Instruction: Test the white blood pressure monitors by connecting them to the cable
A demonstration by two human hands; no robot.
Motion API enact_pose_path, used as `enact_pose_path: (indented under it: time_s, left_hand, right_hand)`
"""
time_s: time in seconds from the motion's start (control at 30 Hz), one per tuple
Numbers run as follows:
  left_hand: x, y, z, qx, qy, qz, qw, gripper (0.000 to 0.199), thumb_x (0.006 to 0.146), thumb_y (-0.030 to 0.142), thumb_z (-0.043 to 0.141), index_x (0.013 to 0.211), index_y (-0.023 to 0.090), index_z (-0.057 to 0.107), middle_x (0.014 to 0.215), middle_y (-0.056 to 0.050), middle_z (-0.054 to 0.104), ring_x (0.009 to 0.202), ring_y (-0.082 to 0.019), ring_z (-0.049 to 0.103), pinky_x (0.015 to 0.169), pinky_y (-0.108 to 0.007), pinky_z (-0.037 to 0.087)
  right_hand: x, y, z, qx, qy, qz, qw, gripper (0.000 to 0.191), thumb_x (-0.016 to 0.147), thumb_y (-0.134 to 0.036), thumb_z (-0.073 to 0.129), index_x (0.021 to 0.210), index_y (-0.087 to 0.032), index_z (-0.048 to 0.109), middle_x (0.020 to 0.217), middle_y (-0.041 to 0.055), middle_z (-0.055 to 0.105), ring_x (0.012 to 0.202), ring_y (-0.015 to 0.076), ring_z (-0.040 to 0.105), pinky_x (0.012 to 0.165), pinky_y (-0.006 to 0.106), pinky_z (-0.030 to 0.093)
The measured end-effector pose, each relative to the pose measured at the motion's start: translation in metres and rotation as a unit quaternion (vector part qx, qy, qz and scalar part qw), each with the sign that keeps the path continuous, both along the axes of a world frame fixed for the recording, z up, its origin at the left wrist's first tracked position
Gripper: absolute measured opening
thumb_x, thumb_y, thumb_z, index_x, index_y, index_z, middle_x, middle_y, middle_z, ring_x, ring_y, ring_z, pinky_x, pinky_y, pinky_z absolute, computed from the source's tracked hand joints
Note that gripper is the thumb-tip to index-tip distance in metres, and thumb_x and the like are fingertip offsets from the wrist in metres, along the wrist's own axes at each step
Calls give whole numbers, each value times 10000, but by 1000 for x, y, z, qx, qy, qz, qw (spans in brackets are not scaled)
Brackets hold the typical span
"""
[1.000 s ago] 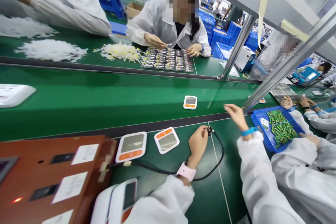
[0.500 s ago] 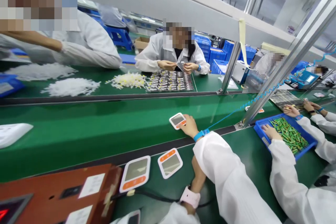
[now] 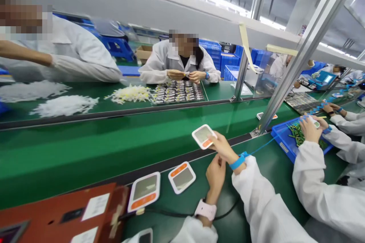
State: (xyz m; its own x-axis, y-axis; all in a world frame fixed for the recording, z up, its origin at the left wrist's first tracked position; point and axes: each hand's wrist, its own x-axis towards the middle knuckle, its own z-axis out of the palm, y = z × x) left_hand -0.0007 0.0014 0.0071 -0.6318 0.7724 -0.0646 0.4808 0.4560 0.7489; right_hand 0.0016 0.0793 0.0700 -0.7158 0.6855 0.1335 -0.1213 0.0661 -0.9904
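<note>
Right hand: my right hand (image 3: pixel 224 148) grips a small white monitor unit (image 3: pixel 203 136) by its near edge, fingers clenched on it, lifted just over the green conveyor belt (image 3: pixel 85 148). A blue wrist strap (image 3: pixel 238 160) sits on that wrist with a blue cord (image 3: pixel 264 144) running off to the right.
Left hand: my left hand (image 3: pixel 216 172) sits just below the right hand, fingers curled; I cannot tell whether it grips anything. A pink watch (image 3: pixel 205 209) is on the wrist, and a black cable (image 3: pixel 176 214) passes beneath it.
Held unit: tilted, grey screen up, orange strip toward my right hand.
Left of my left hand: two more white units, a smaller one (image 3: pixel 181 177) near and a larger one (image 3: pixel 144 191) beyond it, both flat on the worktop (image 3: pixel 251 193).
Further left: a red-brown box (image 3: pixel 57 216) with white labels; the cable runs to it.
Right of my right hand: a co-worker's hand (image 3: pixel 309 131) holds a small white piece over a blue tray (image 3: pixel 282 144) of green parts.
Across the belt: a person in a white coat works both hands above a tray of small parts (image 3: pixel 176 93), with a yellowish pile (image 3: pixel 129 94) beside it.
</note>
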Motion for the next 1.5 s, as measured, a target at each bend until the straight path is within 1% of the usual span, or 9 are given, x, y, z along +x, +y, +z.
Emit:
enact_pose_path:
  time_s: [0.1, 0.13, 0.23, 0.33, 0.5, 0.63, 1.07, 1.33, 1.5]
  left_hand:
    - [1, 1, 0, -8, 8, 7, 1000, 210, 880, 272, 472, 853, 175, 657, 794, -71, 706, 742, -206, 650, 563, -239, 318]
    - [2, 2, -1, -15, 9, 10, 1000, 230, 882, 281, 466, 840, 167, 661, 803, -84, 708, 749, -218, 653, 561, -244, 320]
    - [2, 2, -4, -28, 11, 12, 999, 274, 887, 299, 451, 815, 154, 672, 822, -109, 712, 769, -236, 656, 570, -254, 334]
    - [2, 1, -7, -27, 12, 4, 1000, 263, 884, 300, 459, 841, 162, 678, 807, -89, 715, 760, -223, 656, 575, -247, 343]
    - [1, 0, -9, -19, 16, 4, 1000, 258, 888, 311, 458, 865, 167, 672, 791, -64, 711, 743, -194, 647, 593, -237, 353]
    - [2, 0, -11, -9, 19, 5, 1000, 275, 893, 324, 449, 835, 170, 671, 769, -59, 701, 717, -187, 638, 594, -242, 351]
    - [4, 1, -10, -24, 3, 12, 1000, 257, 883, 281, 483, 981, 161, 688, 837, -74, 716, 814, -210, 656, 652, -249, 390]
    - [4, 0, -9, -17, 1, 10, 1000, 270, 884, 296, 480, 970, 151, 691, 836, -82, 722, 819, -228, 667, 660, -263, 412]
    - [2, -1, -10, -22, -5, 8, 1000, 269, 869, 286, 503, 1005, 145, 688, 899, -106, 729, 920, -261, 665, 711, -280, 442]
  right_hand:
    - [36, -18, 22, -167, 56, 29, 984, 517, 794, -602, 564, 1184, -265, 518, 1075, 47, 664, 745, 197, 697, 730, 377, 565]
    - [46, -24, 31, -186, 66, 38, 980, 538, 786, -592, 584, 1215, -281, 488, 1098, 41, 658, 728, 187, 697, 736, 381, 568]
    - [70, -37, 52, -178, 74, 51, 980, 636, 749, -532, 664, 1280, -310, 394, 1121, 29, 647, 738, 170, 691, 726, 358, 576]
    - [83, -42, 61, -130, 68, 40, 988, 652, 731, -474, 709, 1259, -293, 373, 1102, 26, 648, 780, 161, 678, 701, 314, 573]
    - [92, -42, 68, -30, 77, -7, 997, 497, 791, -466, 656, 1206, -253, 483, 1130, 34, 637, 994, 179, 628, 860, 308, 536]
    - [96, -42, 73, -15, 73, -37, 996, 456, 847, -500, 571, 1224, -254, 503, 1174, 39, 619, 1092, 197, 589, 916, 321, 510]
    - [102, -40, 77, 3, 57, -35, 998, 410, 876, -445, 548, 1224, -232, 505, 1158, 42, 612, 1056, 187, 589, 887, 307, 513]
    - [100, -39, 76, -9, 73, -29, 997, 380, 864, -390, 570, 1203, -224, 522, 1146, 41, 628, 1038, 179, 604, 872, 293, 517]
    - [102, -40, 76, -8, 53, -18, 998, 396, 866, -389, 574, 1221, -223, 516, 1168, 45, 616, 1029, 178, 606, 880, 305, 522]
